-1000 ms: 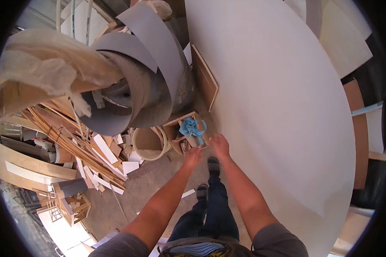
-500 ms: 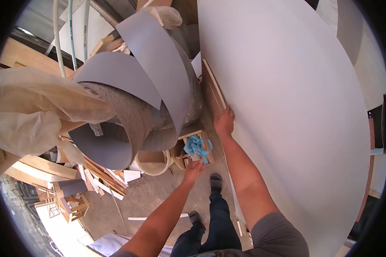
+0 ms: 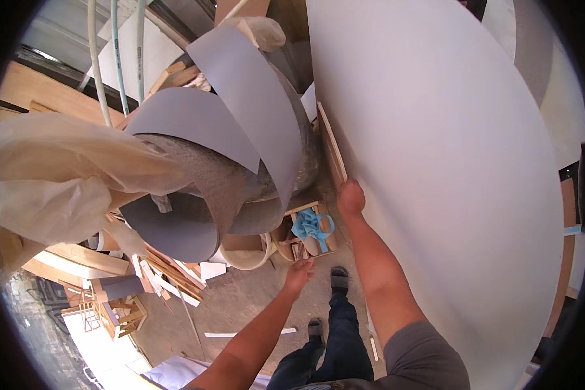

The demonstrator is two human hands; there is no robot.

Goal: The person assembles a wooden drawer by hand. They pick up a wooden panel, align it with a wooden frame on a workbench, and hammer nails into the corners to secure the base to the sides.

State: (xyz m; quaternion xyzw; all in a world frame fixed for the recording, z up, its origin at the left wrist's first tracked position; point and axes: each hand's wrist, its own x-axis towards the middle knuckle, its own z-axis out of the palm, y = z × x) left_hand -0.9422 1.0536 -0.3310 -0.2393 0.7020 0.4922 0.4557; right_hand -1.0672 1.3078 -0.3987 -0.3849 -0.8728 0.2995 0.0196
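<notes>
My right hand (image 3: 351,197) is closed round the near end of a narrow wooden board (image 3: 331,144). The board stands almost edge-on, its pale edge showing, alongside a large white sheet (image 3: 442,169) that fills the right side. Lower and to the left, my left hand (image 3: 299,274) hangs with its fingers curled together. Whatever those fingers hold, if anything, is too small to make out. Just beyond them is a wooden crate (image 3: 331,242) with a bunched light-blue cloth (image 3: 311,225) in it.
Large curled grey sheets (image 3: 208,127) and translucent plastic film (image 3: 65,169) crowd the left. A pale bucket (image 3: 247,259) stands beside the crate. Wood offcuts (image 3: 169,276) and a small wooden frame (image 3: 127,317) are at lower left. A white strip (image 3: 250,333) lies on the floor near my feet.
The view has shifted slightly, so most things sit farther right and lower. The board in my right hand has turned more edge-on, showing less of its brown face. My left hand stays curled.
</notes>
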